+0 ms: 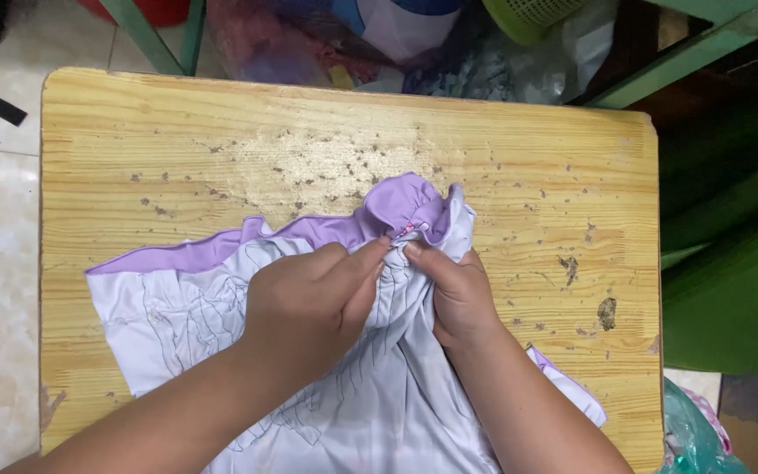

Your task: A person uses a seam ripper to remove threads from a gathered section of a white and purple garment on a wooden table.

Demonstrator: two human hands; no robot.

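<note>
Both hands pinch a white garment with lilac trim on the wooden surface [528, 158].

The left hand [309, 303] and right hand [458, 294] meet at the garment [177, 307]'s far edge, fingers [370, 254] closed on bunched cloth beside the lilac ruffle [405, 206].

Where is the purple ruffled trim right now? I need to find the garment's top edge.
In the head view, the purple trim bunches at table centre, just beyond both hands' fingertips.
</note>
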